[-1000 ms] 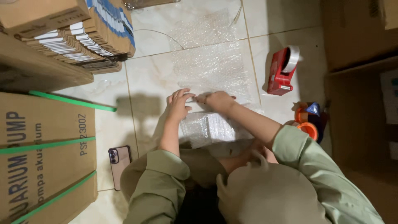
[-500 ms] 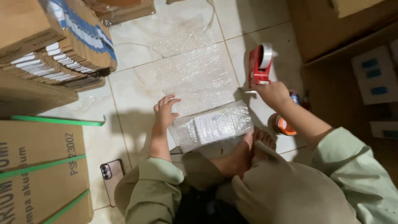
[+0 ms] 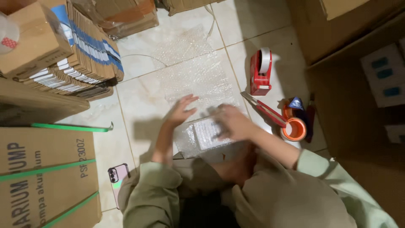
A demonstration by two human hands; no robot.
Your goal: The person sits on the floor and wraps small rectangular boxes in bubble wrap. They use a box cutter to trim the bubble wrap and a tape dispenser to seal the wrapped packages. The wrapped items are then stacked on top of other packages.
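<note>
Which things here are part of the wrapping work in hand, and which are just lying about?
In use: bubble-wrapped packet, bubble wrap sheet, left hand, right hand.

Lying about: red tape dispenser, scissors, phone, stacked flat boxes.

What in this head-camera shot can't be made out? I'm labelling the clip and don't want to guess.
- Right hand: motion-blurred, so its grip on the bubble-wrapped parcel is unclear.
- Parcel's contents: hidden by the wrap and the right hand.
- Phone: lower part covered by the left sleeve.
- Scissors: handles overlap the orange tape roll in shadow.
- Cardboard box: cut off by the left edge.
</note>
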